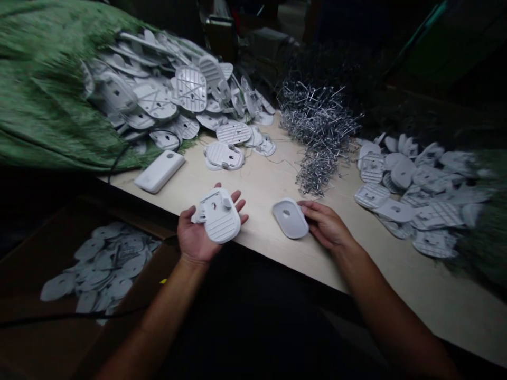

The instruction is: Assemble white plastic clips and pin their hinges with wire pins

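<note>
On the upturned palm of my left hand (200,240) rests a white plastic plate (222,224) with rounded corners, ridges, a small hole and raised clips. The thumb is at its left side, and the fingers reach out beyond its right edge. My right hand (327,224) pinches the right edge of a smooth white plastic cover (295,224), a shallow rounded piece with a round hole. Plate and cover are apart, both above the table's front edge.
White plastic parts spill from a green sack (59,100) onto the table (269,174). Beyond my hands lie a white power bank (159,171) and a heap of thin metal pieces (317,126). More white parts (412,184) are piled right. A cardboard box (35,232) with flat white pieces sits lower left.
</note>
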`<state>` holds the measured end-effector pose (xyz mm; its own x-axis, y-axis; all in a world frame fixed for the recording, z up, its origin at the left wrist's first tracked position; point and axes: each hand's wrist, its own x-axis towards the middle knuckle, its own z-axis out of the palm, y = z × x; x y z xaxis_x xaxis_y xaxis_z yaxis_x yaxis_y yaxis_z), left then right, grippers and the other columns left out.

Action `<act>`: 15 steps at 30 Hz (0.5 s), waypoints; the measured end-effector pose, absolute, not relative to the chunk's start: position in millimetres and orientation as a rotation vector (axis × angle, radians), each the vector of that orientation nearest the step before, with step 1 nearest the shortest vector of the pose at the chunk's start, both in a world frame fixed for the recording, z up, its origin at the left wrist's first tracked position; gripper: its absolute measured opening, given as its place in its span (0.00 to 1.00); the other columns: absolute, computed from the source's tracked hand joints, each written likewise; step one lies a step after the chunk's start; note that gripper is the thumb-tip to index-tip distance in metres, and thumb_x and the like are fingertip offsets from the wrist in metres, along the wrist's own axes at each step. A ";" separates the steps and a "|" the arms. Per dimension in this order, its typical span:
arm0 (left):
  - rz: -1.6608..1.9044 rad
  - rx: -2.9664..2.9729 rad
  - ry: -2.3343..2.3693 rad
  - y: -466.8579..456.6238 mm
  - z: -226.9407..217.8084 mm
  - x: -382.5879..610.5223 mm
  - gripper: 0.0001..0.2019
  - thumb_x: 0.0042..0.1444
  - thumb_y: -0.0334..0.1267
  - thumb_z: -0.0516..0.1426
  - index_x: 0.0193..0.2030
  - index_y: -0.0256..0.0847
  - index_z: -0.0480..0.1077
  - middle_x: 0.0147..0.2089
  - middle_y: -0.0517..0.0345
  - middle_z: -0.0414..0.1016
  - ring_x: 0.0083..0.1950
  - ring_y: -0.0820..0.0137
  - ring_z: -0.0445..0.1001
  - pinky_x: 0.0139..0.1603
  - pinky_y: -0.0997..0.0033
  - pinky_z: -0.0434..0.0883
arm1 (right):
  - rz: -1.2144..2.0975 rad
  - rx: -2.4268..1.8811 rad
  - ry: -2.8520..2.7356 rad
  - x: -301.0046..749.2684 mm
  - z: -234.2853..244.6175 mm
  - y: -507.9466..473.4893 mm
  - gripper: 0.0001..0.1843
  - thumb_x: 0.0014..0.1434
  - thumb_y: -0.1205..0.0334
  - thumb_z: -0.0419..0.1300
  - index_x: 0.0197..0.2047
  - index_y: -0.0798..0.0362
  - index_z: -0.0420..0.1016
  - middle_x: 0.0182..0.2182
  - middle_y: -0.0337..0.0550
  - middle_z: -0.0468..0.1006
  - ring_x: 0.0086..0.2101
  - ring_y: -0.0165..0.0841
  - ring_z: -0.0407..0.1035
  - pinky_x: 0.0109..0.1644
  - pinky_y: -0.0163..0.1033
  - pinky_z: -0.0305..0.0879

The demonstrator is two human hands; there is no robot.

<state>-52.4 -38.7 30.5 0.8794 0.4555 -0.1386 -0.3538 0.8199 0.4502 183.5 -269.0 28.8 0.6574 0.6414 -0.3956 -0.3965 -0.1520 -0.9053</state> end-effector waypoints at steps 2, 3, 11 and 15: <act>0.397 0.427 0.247 -40.1 30.0 -51.4 0.37 0.67 0.53 0.53 0.81 0.49 0.58 0.71 0.39 0.75 0.73 0.42 0.72 0.72 0.27 0.66 | 0.862 -1.516 -0.309 184.7 20.9 -242.0 0.26 0.50 0.44 0.76 0.48 0.50 0.85 0.40 0.44 0.87 0.39 0.39 0.80 0.44 0.43 0.78; 0.382 0.425 0.252 -40.3 29.8 -52.1 0.36 0.67 0.52 0.53 0.81 0.48 0.58 0.69 0.39 0.77 0.71 0.43 0.75 0.72 0.27 0.66 | 0.833 -1.557 -0.359 187.5 18.8 -230.8 0.26 0.51 0.43 0.74 0.48 0.51 0.84 0.40 0.45 0.87 0.40 0.40 0.80 0.45 0.45 0.78; 0.394 0.462 0.313 -31.9 23.1 -76.5 0.39 0.64 0.45 0.57 0.81 0.45 0.58 0.63 0.38 0.82 0.65 0.44 0.80 0.71 0.25 0.66 | 0.103 -2.189 -1.004 191.6 35.8 -199.6 0.31 0.71 0.40 0.59 0.64 0.53 0.81 0.50 0.56 0.86 0.49 0.51 0.80 0.58 0.59 0.74; 0.477 0.498 0.318 -28.0 15.7 -85.3 0.38 0.65 0.44 0.59 0.81 0.49 0.57 0.63 0.39 0.82 0.64 0.47 0.81 0.70 0.28 0.69 | -0.025 -2.309 -1.149 167.4 29.7 -187.5 0.51 0.59 0.33 0.72 0.76 0.49 0.67 0.56 0.60 0.82 0.52 0.58 0.78 0.58 0.64 0.74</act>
<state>-85.3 -28.0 15.7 0.8434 0.5080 -0.1748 -0.3571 0.7733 0.5240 167.4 -187.5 29.7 0.6331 0.7313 0.2538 0.7416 -0.4792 -0.4695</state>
